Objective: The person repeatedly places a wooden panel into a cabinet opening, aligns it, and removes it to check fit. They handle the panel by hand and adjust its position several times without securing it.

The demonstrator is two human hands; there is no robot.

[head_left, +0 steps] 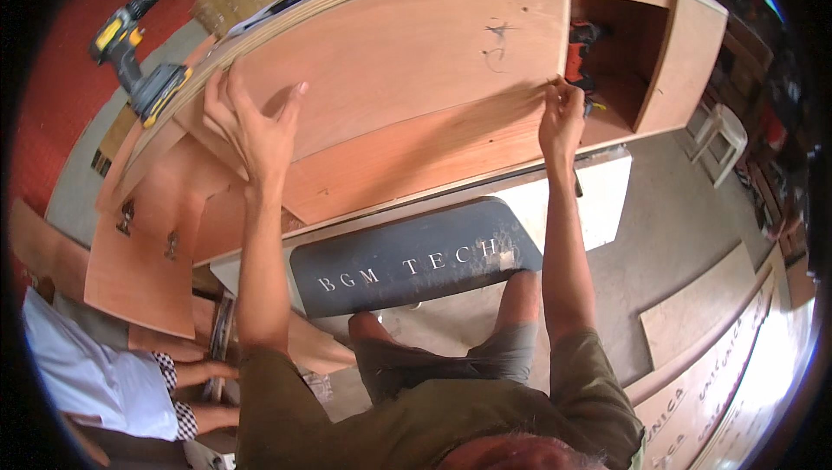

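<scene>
A large plywood panel (416,45) with pencil marks stands in the front of a wooden cabinet (693,58). At its left end my left hand (256,128) is open, the thumb well apart from the bent fingers, which are next to the panel's edge. My right hand (563,119) pinches the panel's lower right corner, beside an open compartment. Inside that compartment lies an orange-and-black power tool (581,54). Below the panel runs a strip of reddish plywood (433,154), partly in the panel's shadow.
A yellow-and-black cordless drill (134,63) lies at the cabinet's left end. An open cabinet door (143,262) with hinges is below it. A dark lettered board (416,253) is by my knees. Another person (104,375) is at lower left; a white stool (721,141) stands right.
</scene>
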